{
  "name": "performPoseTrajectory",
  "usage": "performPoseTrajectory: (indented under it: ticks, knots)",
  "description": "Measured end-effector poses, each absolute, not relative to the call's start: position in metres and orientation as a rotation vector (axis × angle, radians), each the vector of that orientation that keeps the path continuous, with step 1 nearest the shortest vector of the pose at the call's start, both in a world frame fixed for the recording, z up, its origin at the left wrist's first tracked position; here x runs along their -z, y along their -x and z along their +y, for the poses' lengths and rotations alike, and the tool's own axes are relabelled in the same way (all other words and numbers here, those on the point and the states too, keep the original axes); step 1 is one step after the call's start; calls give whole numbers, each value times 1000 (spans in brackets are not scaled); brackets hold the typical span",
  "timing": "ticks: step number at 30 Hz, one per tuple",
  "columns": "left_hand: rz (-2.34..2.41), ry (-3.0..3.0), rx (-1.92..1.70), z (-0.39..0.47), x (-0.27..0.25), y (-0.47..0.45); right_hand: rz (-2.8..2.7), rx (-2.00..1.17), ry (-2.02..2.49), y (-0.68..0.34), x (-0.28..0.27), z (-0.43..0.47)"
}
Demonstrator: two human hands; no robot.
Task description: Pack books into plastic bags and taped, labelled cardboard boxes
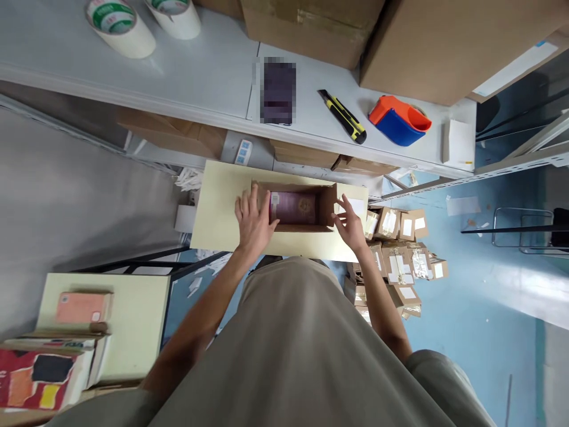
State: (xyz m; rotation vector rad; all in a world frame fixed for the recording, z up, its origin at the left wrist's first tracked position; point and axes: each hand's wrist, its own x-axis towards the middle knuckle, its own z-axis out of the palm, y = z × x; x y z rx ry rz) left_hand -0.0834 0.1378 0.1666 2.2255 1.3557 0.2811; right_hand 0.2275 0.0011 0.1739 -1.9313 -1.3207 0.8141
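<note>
An open, narrow brown cardboard box (328, 207) sits on a pale yellow board (216, 216), its walls upright around a purple package (293, 209) with a small white label and a tan, roundish design. The left hand (254, 224) is open, fingers spread over the box's left end; the right hand (349, 228) has loosely bent fingers at the right end, whether pinching its edge I cannot tell. Taped, white-labelled cartons (399, 265) are piled to the right, their contents hidden.
</note>
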Motion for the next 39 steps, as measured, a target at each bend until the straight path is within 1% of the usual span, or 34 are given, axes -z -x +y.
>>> performPoseTrajectory:
  ticks: [3,10,14,19,25,28,34,39]
  knots:
    - [1461,-2089,-367,119,-170,97,-1331,-873,1891,-223,-171,6]
    - [1152,-2090,-306,122,-159,99,-1559,-945,1859,-211,-150,34]
    - [1034,-2054,-181,139,-159,93,-1606,-935,1962,-212,-138,51]
    - [953,-2018,7,163,-155,90,-1419,-933,2030,-224,-132,74]
    - [892,-2060,91,178,-154,99,-1167,-982,1924,-232,-137,79]
    - [962,-2056,12,180,-152,107,-1067,-1015,1867,-231,-139,69]
    - [1418,-1886,-351,179,-134,109,-1120,-920,1886,-230,-137,52]
    - [1423,-1959,-527,184,-113,102,-1191,-768,1921,-232,-124,44]
